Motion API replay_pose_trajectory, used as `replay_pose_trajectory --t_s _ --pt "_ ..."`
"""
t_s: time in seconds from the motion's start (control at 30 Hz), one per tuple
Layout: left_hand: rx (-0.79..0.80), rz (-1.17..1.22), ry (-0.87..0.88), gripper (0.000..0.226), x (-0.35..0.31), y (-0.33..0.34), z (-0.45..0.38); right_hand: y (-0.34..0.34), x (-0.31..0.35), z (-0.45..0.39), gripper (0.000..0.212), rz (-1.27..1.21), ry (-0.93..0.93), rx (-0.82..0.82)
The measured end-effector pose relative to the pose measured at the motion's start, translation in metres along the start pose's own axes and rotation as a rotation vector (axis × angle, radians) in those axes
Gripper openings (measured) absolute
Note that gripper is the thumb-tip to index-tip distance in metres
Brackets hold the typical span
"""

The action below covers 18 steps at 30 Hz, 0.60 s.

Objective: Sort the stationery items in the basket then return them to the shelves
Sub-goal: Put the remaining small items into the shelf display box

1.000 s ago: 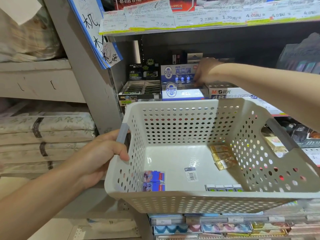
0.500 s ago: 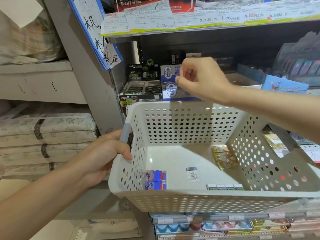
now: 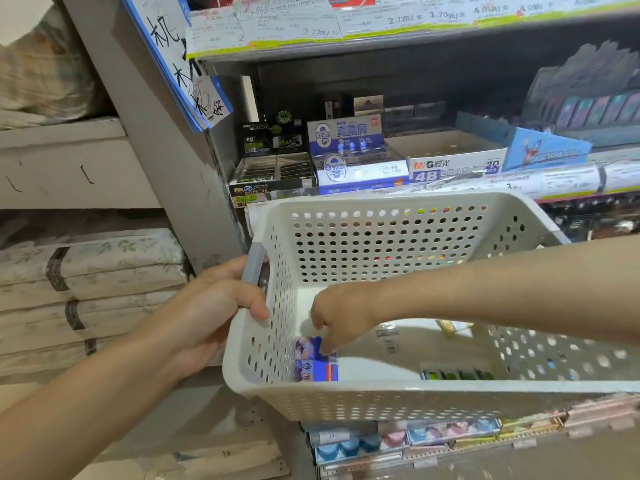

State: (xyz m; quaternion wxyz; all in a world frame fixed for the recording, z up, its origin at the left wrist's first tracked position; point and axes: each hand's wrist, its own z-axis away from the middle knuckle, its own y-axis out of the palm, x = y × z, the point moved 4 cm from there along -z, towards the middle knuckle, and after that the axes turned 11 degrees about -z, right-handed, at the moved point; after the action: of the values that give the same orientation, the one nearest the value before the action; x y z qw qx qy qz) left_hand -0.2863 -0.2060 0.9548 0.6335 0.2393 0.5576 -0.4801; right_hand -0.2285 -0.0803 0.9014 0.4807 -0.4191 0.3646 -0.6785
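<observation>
Your right hand (image 3: 337,318) reaches down into the white perforated basket (image 3: 381,398), fingertips pinching the upper of two blue eraser packs (image 3: 311,348) in its near-left corner; the lower pack (image 3: 317,370) lies touching it. Your left hand (image 3: 211,313) curls round the basket's grey handle (image 3: 254,268). Green-topped small items (image 3: 457,375) sit by the near wall, a gold packet (image 3: 450,328) further right. Beyond the far rim, the shelf (image 3: 571,178) holds a black eraser box (image 3: 273,174), a blue-white box (image 3: 356,164) and an M&G 4B box (image 3: 453,161). Price labels (image 3: 415,19) line the edge above. Folded bedding (image 3: 93,271) is stacked left.
</observation>
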Motion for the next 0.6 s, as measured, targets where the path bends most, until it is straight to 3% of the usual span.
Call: replay_pose_trajectory --t_s 0.13,0.5,0.6 --pt "0.049 0.015 0.019 0.067 -0.005 0.002 0.000 0.009 0.000 -0.006 0.026 -0.056 0.023 0.042" --pt "0.095 -0.013 0.016 0.069 -0.008 0.009 -0.004 0.010 -0.016 0.004 0.037 -0.089 0.118 0.056" --pt "0.098 -0.021 0.012 0.069 -0.007 0.011 -0.004 0.011 -0.035 0.014 0.022 -0.039 0.216 0.119"
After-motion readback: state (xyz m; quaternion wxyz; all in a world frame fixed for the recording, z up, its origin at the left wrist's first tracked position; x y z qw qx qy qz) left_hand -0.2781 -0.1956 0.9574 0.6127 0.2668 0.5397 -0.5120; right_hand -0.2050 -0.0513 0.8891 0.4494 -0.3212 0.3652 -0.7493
